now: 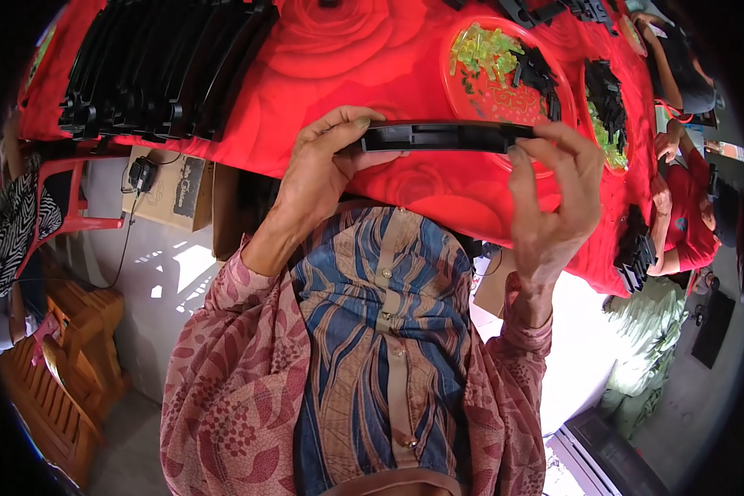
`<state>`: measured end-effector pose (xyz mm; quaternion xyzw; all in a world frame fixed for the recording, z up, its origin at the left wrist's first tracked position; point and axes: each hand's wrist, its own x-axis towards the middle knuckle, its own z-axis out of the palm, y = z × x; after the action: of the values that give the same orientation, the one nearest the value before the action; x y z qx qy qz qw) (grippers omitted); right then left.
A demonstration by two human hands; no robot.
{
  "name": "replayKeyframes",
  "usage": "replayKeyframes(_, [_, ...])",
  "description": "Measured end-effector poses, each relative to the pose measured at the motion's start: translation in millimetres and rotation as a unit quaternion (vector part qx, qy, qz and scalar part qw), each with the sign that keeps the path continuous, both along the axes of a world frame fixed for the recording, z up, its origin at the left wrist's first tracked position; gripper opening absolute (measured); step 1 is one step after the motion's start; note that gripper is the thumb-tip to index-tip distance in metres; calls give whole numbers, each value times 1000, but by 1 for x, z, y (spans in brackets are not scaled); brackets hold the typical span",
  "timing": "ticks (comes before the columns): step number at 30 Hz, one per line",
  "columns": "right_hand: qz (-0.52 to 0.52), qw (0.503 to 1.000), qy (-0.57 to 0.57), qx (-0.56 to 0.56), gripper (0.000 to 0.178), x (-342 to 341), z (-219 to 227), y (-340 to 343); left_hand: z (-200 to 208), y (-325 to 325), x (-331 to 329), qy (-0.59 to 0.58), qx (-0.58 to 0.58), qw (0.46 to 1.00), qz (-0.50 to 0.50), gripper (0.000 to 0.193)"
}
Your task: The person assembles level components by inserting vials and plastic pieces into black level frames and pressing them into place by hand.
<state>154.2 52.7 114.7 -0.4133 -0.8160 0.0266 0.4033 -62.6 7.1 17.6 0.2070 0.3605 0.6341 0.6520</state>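
Note:
A long black plastic strip-shaped part (446, 137) with a hollow channel along it is held level above the near edge of the red table. My left hand (329, 157) grips its left end, the thumb along the top. At the other end, my right hand (560, 178) pinches the strip between thumb and fingers. Just beyond the strip lies a red oval tray (450, 74) bearing yellow-green translucent pieces (486, 54) and small black pieces (539, 78). The strip and my right hand hide the tray's near side.
A row of long black plastic parts (165, 70) lies on the red rose-patterned tablecloth (331, 50) at the far left. More black parts (605, 95) lie on the right. Co-workers sit at both sides. Below the table edge stands a cardboard box (178, 194); a wooden chair (66, 380) is at lower left.

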Motion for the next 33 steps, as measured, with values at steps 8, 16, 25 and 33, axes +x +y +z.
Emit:
replayKeyframes(8, [-71,997,-9,20,14,-17,5,-19,-4,-1,6,-93,-46,995,-1,14])
replayKeyframes(16, [-77,977,-4,-201,10,-23,-21,-13,0,-7,16,-42,7,999,11,19])
replayKeyframes(25, [-61,941,96,-318,7,-14,-31,-4,3,-11,20,-12,56,996,-70,35])
replayKeyframes(33, [-19,920,112,-374,10,-19,-33,-6,5,-9,16,-61,-8,964,-257,47])
